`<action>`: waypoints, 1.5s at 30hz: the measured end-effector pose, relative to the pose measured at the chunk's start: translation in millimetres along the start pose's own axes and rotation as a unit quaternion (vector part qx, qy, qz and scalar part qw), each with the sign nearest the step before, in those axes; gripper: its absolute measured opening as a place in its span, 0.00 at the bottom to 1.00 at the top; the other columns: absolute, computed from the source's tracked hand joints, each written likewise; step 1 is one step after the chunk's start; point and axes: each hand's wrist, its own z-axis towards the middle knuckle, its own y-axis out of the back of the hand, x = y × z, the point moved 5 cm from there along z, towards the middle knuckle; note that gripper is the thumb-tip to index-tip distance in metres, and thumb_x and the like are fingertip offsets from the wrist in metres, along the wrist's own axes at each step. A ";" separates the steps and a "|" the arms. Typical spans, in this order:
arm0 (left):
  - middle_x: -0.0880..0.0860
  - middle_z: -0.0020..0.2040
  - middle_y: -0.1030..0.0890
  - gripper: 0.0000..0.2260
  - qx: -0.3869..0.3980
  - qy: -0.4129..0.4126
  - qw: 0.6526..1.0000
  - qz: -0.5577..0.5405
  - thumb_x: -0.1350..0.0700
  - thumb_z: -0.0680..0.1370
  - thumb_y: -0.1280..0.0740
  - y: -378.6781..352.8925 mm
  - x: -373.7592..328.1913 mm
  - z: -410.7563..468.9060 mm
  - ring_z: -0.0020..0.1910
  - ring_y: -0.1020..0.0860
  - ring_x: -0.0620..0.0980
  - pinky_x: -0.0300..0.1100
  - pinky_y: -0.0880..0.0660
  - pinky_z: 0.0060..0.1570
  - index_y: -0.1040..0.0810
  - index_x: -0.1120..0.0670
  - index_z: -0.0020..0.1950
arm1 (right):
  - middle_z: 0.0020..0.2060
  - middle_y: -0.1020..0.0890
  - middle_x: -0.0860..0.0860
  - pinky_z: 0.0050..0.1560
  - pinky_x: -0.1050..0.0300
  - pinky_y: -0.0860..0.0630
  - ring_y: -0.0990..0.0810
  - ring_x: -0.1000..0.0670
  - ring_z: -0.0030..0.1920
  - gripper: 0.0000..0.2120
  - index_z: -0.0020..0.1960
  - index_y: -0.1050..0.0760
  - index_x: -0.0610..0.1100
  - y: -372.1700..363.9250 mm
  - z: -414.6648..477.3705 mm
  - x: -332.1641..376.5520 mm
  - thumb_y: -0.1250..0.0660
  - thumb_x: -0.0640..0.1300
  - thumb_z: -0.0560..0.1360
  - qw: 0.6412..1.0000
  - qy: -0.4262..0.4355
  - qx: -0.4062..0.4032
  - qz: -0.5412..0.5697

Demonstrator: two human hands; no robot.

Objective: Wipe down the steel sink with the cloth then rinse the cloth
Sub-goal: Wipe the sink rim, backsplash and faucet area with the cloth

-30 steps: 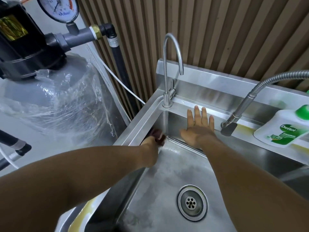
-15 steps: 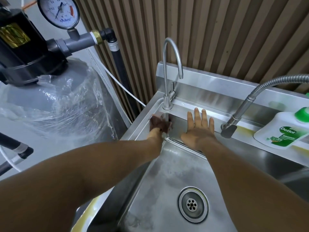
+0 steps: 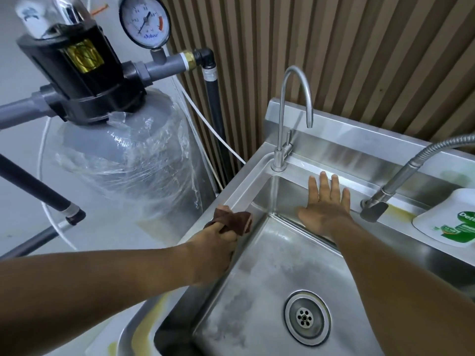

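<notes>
The steel sink [image 3: 259,291] fills the lower right, its round drain [image 3: 307,317] near the bottom. My left hand [image 3: 218,240] grips a dark brown cloth [image 3: 232,219] and holds it against the sink's left rim. My right hand [image 3: 326,204] lies flat with straight, spread fingers on the sink's back wall, just under the rear ledge. A gooseneck tap [image 3: 285,119] stands at the back left corner of the sink, with no water running.
A flexible spray hose [image 3: 401,178] hangs over the rear ledge at right. A white and green soap bottle [image 3: 452,219] lies on that ledge. A plastic-wrapped grey tank [image 3: 123,155] with a black valve head and a pressure gauge [image 3: 145,21] stands left of the sink.
My left hand has carried the cloth from the sink's back left corner out onto the left rim and toward me. My right hand has stayed flat on the back wall.
</notes>
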 end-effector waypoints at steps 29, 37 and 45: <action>0.57 0.82 0.58 0.33 -0.144 0.291 0.877 -0.355 0.42 0.82 0.49 20.4 69.3 46.9 0.81 0.58 0.57 0.58 0.54 0.78 0.57 0.55 0.82 | 0.77 0.72 0.48 0.76 0.40 0.69 0.76 0.43 0.75 0.42 0.80 0.68 0.49 -1.0 5.2 -1.2 0.47 0.61 0.78 1.000 -0.005 0.010 -0.023; 0.59 0.82 0.50 0.33 -0.155 0.298 0.876 -0.347 0.40 0.81 0.51 -30.8 3.0 -36.1 0.81 0.52 0.59 0.58 0.47 0.77 0.51 0.55 0.82 | 0.77 0.73 0.48 0.76 0.41 0.69 0.76 0.43 0.75 0.44 0.80 0.69 0.50 3.0 3.5 -1.5 0.44 0.60 0.77 0.999 0.003 0.024 -0.022; 0.63 0.79 0.40 0.33 -0.164 0.282 0.875 -0.358 0.41 0.80 0.47 -48.3 -22.7 -72.2 0.78 0.42 0.63 0.60 0.38 0.73 0.41 0.59 0.80 | 0.79 0.69 0.48 0.77 0.39 0.64 0.70 0.43 0.78 0.39 0.81 0.66 0.49 3.7 -6.1 8.8 0.46 0.56 0.79 0.999 -0.025 0.027 0.008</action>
